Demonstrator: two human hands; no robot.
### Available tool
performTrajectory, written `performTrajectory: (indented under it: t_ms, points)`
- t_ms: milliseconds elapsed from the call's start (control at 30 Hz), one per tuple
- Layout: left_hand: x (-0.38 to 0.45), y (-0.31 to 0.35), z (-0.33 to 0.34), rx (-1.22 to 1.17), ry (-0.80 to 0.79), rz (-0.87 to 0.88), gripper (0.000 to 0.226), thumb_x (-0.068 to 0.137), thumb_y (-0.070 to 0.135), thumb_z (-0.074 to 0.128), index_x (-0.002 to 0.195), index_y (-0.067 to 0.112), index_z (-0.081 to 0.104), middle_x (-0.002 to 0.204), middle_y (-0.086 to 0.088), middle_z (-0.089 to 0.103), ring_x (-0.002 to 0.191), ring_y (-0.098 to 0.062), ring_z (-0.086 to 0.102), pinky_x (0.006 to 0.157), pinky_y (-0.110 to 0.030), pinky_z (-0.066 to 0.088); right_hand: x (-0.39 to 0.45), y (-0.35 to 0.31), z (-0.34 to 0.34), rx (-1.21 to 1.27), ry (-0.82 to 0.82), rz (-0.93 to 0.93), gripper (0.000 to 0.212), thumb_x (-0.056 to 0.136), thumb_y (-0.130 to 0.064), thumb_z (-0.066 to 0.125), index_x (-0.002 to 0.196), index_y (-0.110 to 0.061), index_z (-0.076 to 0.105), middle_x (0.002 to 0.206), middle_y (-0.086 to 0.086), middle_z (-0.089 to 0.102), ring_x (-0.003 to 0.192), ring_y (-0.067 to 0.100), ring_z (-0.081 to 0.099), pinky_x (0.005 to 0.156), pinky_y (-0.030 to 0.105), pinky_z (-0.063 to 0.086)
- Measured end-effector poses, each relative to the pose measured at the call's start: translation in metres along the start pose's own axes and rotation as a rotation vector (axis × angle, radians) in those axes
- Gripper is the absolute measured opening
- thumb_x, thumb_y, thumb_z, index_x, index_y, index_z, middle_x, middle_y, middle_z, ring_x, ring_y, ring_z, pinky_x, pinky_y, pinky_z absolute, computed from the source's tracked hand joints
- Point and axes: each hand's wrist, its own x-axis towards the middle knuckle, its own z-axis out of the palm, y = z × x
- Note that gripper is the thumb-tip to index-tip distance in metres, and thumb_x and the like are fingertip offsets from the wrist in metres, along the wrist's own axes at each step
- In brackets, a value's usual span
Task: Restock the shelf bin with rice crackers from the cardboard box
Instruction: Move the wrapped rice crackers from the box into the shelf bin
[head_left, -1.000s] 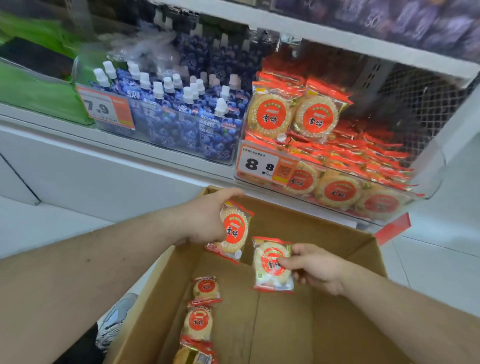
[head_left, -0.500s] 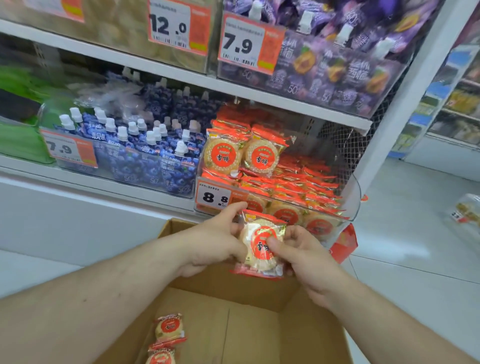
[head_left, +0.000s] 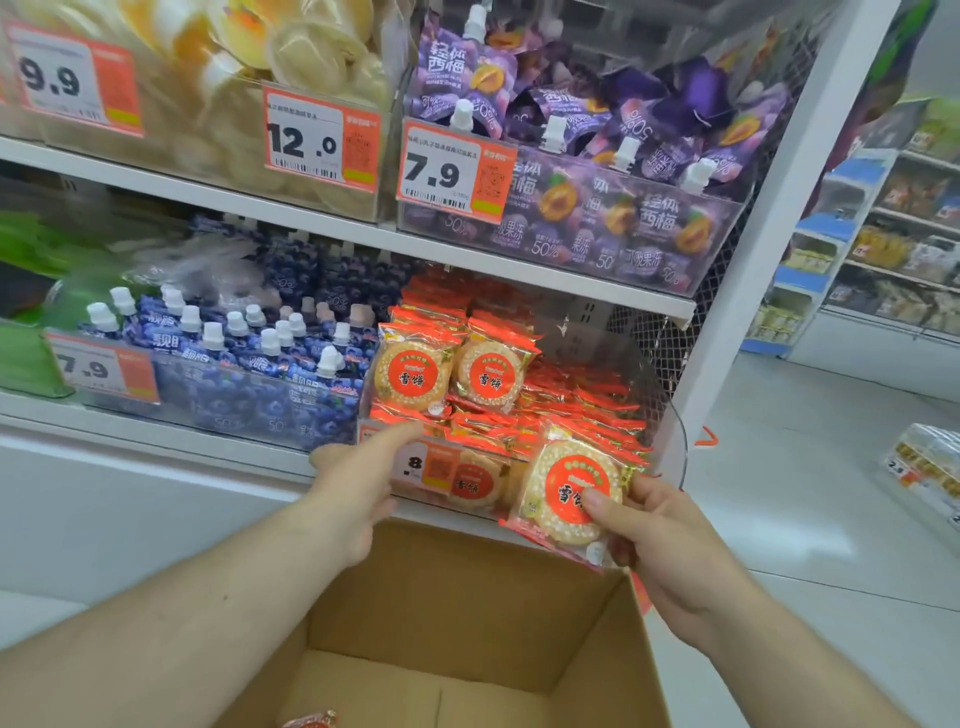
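Observation:
My right hand (head_left: 675, 551) grips a rice cracker pack (head_left: 563, 493), clear wrap with red ends and a red round label, just in front of the right half of the clear shelf bin (head_left: 674, 441). Whether a second pack lies behind it I cannot tell. The bin holds several of the same packs, two of them (head_left: 452, 374) upright at its back left. My left hand (head_left: 353, 483) holds nothing; its straight fingers reach to the bin's front left, by the price tag (head_left: 426, 465). Below lies the open cardboard box (head_left: 467, 597), with one pack (head_left: 311, 721) peeking at the frame's bottom.
Left of the bin stands a bin of blue spouted pouches (head_left: 249, 364). The shelf above (head_left: 467, 254) carries purple pouches (head_left: 597, 171) and pale snacks. A white upright (head_left: 727, 338) bounds the shelving on the right, with tiled aisle floor (head_left: 805, 493) beyond.
Each hand lifted a pack from the box and brought them together. My left hand let go and moved to the bin's front; my right hand carried the pack up to the bin.

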Motion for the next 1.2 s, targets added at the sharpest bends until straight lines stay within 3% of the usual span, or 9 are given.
performTrajectory:
  t_ms: [100,233,367,467,800,933,1033,1133,1200]
  points:
    - [0.004,0.004,0.005,-0.073,-0.092,-0.119,0.101,0.070,0.056,0.077,0.150,0.025,0.024,0.157,-0.011,0.024,0.140,-0.042,0.026,0.114,-0.059,0.022,0.004,0.002,-0.003,0.004,0.021,0.008,0.040,0.077,-0.016,0.072,0.114,-0.005,0.063,0.101,0.010,0.075,0.085,0.016,0.073,0.067,0.021,0.051]
    - [0.010,-0.002,0.012,-0.160,-0.173,-0.191,0.095,0.073,0.057,0.073,0.150,0.026,0.025,0.159,-0.014,0.019,0.143,-0.047,0.013,0.112,-0.068,0.009,0.008,0.007,0.003,0.004,0.040,0.027,0.024,0.086,-0.009,0.068,0.110,-0.007,0.064,0.097,0.007,0.076,0.077,0.011,0.072,0.054,0.013,0.048]
    - [0.016,-0.003,0.013,-0.230,-0.138,-0.237,0.052,0.079,0.038,0.073,0.122,0.017,0.053,0.127,-0.020,0.055,0.126,-0.044,0.044,0.106,-0.067,0.029,0.010,0.008,0.008,0.004,0.043,0.038,0.024,0.087,-0.008,0.068,0.110,-0.007,0.063,0.098,0.007,0.076,0.082,0.014,0.073,0.057,0.014,0.050]
    - [0.014,-0.003,0.016,-0.263,-0.094,-0.227,0.022,0.082,0.022,0.066,0.099,0.015,0.054,0.108,-0.019,0.060,0.102,-0.036,0.056,0.104,-0.062,0.037,0.009,0.005,0.011,0.014,0.045,0.031,0.020,0.087,-0.006,0.066,0.107,-0.007,0.063,0.095,0.008,0.076,0.068,0.007,0.070,0.049,0.012,0.047]
    - [-0.004,0.001,0.010,-0.281,-0.061,-0.225,0.013,0.082,0.018,0.059,0.093,0.016,0.052,0.097,-0.015,0.058,0.092,-0.033,0.056,0.106,-0.063,0.032,-0.001,-0.017,0.016,0.011,0.100,-0.069,0.023,0.086,-0.005,0.066,0.109,-0.003,0.064,0.094,0.012,0.075,0.071,0.018,0.072,0.054,0.024,0.053]
    - [-0.005,0.001,0.007,-0.260,-0.072,-0.244,0.018,0.080,0.019,0.059,0.097,0.017,0.053,0.103,-0.015,0.059,0.095,-0.035,0.056,0.106,-0.065,0.033,0.019,-0.047,0.007,-0.005,0.302,-0.188,0.015,0.087,-0.010,0.069,0.102,-0.011,0.064,0.087,0.005,0.074,0.060,0.009,0.067,0.050,0.017,0.047]
    - [-0.006,0.001,0.005,-0.193,-0.057,-0.222,0.022,0.079,0.021,0.059,0.100,0.017,0.055,0.103,-0.015,0.060,0.094,-0.035,0.055,0.104,-0.068,0.030,0.064,-0.059,0.002,-0.079,0.453,-0.247,0.014,0.087,-0.015,0.072,0.096,-0.019,0.062,0.095,0.001,0.072,0.080,0.014,0.070,0.065,0.026,0.056]
    - [0.004,0.001,0.005,-0.053,0.125,-0.078,0.062,0.068,0.031,0.069,0.125,0.017,0.049,0.119,-0.014,0.056,0.099,-0.029,0.055,0.081,-0.051,0.047,0.118,-0.053,-0.003,-0.173,0.533,-0.235,0.023,0.084,-0.020,0.075,0.103,-0.020,0.062,0.096,-0.001,0.069,0.090,0.021,0.069,0.083,0.042,0.058]
    - [0.011,0.004,0.001,0.209,0.323,0.147,0.085,0.062,0.032,0.076,0.137,0.020,0.038,0.138,-0.013,0.038,0.117,-0.030,0.046,0.085,-0.048,0.048,0.147,-0.050,-0.004,-0.222,0.532,-0.196,0.030,0.083,-0.021,0.075,0.110,-0.019,0.061,0.099,-0.001,0.067,0.091,0.022,0.067,0.081,0.043,0.059]
